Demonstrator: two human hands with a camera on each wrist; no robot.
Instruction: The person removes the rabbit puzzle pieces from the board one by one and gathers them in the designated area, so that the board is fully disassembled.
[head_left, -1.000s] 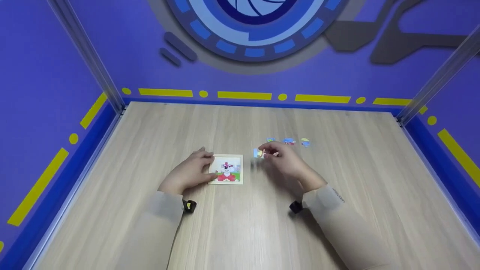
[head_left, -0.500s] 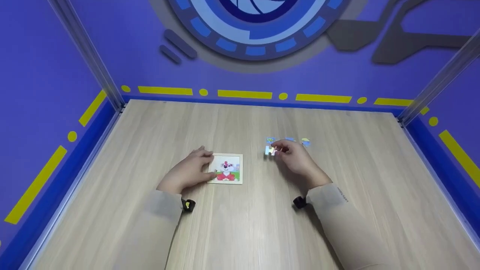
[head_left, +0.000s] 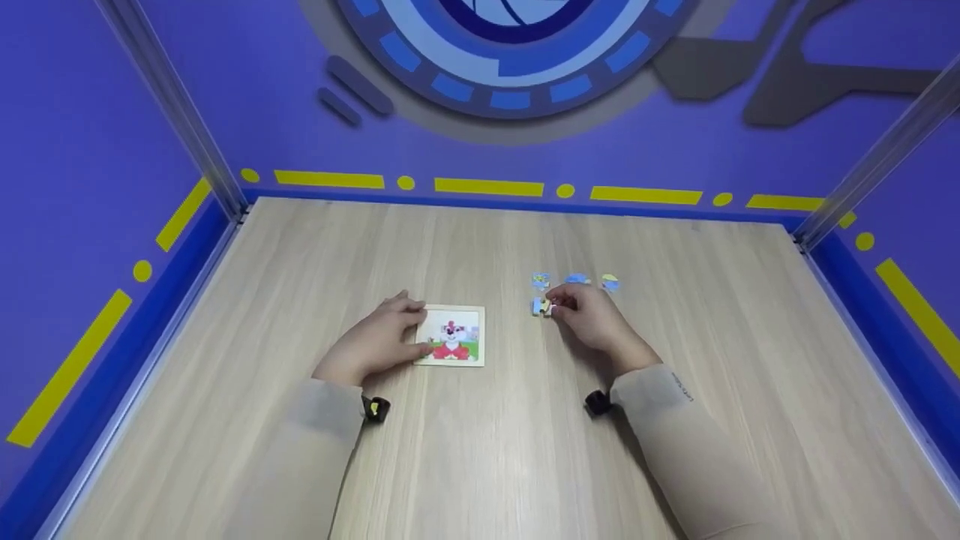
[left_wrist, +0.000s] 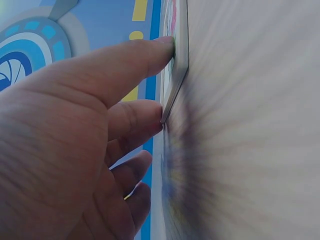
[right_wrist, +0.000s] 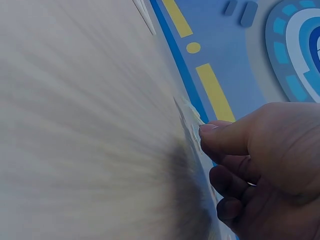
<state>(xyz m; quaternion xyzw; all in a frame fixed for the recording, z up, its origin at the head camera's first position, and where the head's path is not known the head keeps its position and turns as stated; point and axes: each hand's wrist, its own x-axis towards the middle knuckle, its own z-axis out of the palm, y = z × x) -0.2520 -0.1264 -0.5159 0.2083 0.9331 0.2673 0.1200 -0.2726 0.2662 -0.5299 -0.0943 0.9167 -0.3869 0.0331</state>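
My left hand (head_left: 375, 341) lies at the left side of a small square jigsaw puzzle in a pale wooden frame (head_left: 481, 337), its picture a white-faced animal in red. In the left wrist view the thumb (left_wrist: 150, 55) presses on the puzzle's border, while the index finger touches the frame's corner. To the right, my right hand (head_left: 592, 319) pinches a light blue and yellow puzzle piece (head_left: 538, 307) between thumb and index finger, low over the table. Its other fingers curl under the palm in the right wrist view.
Just beyond the right hand, loose puzzle pieces lie in a row: a blue-green one (head_left: 540, 280), a blue one (head_left: 576, 278) and a yellow-and-blue one (head_left: 611, 282). Blue-purple panels (head_left: 480, 165) border the wooden table (head_left: 480, 465) at the back and sides.
The right hand has carried the pinched piece rightward, away from the framed puzzle, and lowered it in front of the loose pieces. The left hand has stayed at the frame.
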